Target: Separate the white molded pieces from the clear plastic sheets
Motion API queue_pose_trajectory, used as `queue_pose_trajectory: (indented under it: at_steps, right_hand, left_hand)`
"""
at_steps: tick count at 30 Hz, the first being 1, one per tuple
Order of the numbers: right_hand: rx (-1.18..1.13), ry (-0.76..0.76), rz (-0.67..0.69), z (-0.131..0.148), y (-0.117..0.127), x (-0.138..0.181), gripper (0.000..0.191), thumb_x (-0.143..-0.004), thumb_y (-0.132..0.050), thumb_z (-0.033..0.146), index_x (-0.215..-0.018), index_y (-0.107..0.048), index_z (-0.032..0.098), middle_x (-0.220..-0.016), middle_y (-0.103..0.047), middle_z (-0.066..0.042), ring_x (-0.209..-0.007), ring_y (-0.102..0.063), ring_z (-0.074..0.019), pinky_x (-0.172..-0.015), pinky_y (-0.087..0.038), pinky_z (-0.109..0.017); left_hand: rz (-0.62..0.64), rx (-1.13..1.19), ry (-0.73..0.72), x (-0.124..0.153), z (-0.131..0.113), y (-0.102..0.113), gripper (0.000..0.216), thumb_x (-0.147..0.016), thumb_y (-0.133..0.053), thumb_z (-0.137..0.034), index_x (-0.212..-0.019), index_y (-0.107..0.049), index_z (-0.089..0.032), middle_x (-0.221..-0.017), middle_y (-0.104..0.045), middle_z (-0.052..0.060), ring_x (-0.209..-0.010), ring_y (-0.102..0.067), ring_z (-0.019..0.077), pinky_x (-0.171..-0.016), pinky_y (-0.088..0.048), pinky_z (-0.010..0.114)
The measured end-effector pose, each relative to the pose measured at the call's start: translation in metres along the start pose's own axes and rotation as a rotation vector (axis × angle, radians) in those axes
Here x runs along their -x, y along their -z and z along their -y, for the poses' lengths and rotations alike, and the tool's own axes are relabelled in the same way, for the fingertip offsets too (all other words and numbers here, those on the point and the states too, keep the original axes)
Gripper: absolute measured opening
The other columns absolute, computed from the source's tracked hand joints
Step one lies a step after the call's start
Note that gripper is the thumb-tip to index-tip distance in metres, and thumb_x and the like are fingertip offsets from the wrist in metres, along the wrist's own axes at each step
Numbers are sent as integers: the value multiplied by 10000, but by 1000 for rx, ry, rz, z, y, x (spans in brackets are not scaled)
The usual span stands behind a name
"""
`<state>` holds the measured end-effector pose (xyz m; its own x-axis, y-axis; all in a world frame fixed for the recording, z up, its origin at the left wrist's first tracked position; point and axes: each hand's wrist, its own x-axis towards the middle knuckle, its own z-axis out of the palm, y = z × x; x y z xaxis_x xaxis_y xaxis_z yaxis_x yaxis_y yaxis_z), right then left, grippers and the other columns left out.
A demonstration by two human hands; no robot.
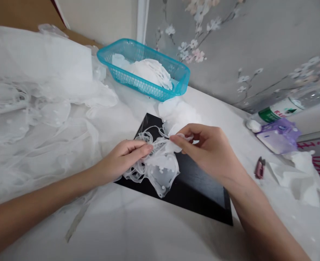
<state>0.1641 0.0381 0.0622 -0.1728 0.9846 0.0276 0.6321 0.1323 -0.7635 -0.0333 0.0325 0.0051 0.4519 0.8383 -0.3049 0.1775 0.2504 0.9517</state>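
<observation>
A ruffled piece of sheer white tulle with small pearl beads (pixel 160 166) lies over a black board (pixel 200 188) in the middle of the white table. My left hand (pixel 123 159) pinches the tulle's left side, fingers closed on its gathered edge. My right hand (pixel 206 148) is closed on a small white fabric piece (pixel 176 145) at the top right of the ruffle, thumb and fingers pressed together. Both forearms reach in from the bottom of the view.
A turquoise plastic basket (pixel 181 78) with white fabric pieces stands at the back. A large heap of white tulle (pixel 40 108) covers the left. At the right are a bottle (pixel 279 108), a purple pouch (pixel 281 134), a small dark clip (pixel 260 167) and white scraps (pixel 301 177).
</observation>
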Motion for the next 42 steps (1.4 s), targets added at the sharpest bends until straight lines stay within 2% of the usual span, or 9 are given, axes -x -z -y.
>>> queue_pose_trajectory:
  at_steps: [6, 15, 20, 26, 30, 33, 35, 38, 42]
  right_hand:
    - [-115, -67, -320, -18, 26, -15, 175, -728, -666, 319, -642, -609, 178, -599, -547, 10, -419, -417, -65, -374, -290, -217]
    - [-402, -185, -458, -37, 24, -34, 190, -687, -663, 236, -540, -568, 161, -463, -445, 53, -356, -301, -36, -348, -203, -215]
    - [-448, -124, -572, -39, 22, -33, 213, -700, -657, 275, -547, -540, 185, -457, -381, 67, -363, -262, -47, -352, -195, -230]
    - [-540, -116, -538, -36, 27, -29, 197, -700, -657, 316, -601, -539, 194, -538, -430, 41, -414, -339, -71, -349, -209, -229]
    - [-570, -103, -587, -37, 26, -28, 212, -728, -617, 295, -594, -488, 194, -528, -355, 57, -415, -288, -62, -356, -201, -215]
    - [-598, -185, -464, -35, 20, -25, 271, -757, -575, 316, -566, -420, 201, -520, -316, 58, -415, -269, -67, -357, -215, -212]
    - [-621, -253, -319, -31, 14, -22, 292, -774, -561, 371, -571, -435, 202, -520, -353, 46, -422, -313, -77, -366, -258, -215]
    - [-672, -283, -60, -19, 7, -14, 280, -751, -605, 434, -638, -503, 199, -554, -453, 32, -469, -430, -95, -428, -357, -221]
    - [-625, -243, 249, -5, 0, -4, 276, -702, -688, 381, -702, -482, 197, -592, -489, 48, -485, -452, -77, -436, -350, -197]
  left_hand:
    - [-95, -118, -40, 0, -8, 1, 394, -857, -454, -443, -579, -413, -166, -570, -335, -46, -529, -324, 84, -502, -274, 205]
    - [-73, -106, -58, -1, -5, 0, 391, -871, -433, -408, -565, -382, -170, -544, -310, -54, -502, -293, 80, -489, -260, 203]
    - [-87, -84, -88, 1, -6, 0, 387, -865, -442, -360, -536, -382, -164, -526, -334, -51, -490, -306, 74, -481, -257, 203]
    - [-156, -56, -82, -1, -2, 0, 367, -830, -489, -332, -520, -400, -158, -521, -344, -53, -468, -320, 63, -449, -232, 203]
    - [-151, -29, -77, -1, 0, 0, 354, -818, -496, -315, -528, -359, -164, -521, -300, -63, -458, -297, 55, -438, -219, 196]
    - [-181, -37, -115, -1, 1, 1, 306, -795, -532, -289, -574, -358, -169, -550, -304, -66, -491, -309, 56, -460, -246, 185]
    - [-239, -18, -186, -1, 1, 1, 197, -760, -593, -259, -728, -413, -188, -611, -367, -72, -529, -356, 60, -499, -296, 175]
    - [-275, 22, -268, -2, 2, 2, 408, -728, -646, -218, -1024, -368, -260, -786, -473, -61, -589, -421, 62, -563, -356, 176]
    - [-111, 52, -297, 1, 2, 2, 455, -806, -574, -312, -1209, -363, -313, -917, -484, -13, -721, -503, 103, -607, -413, 199]
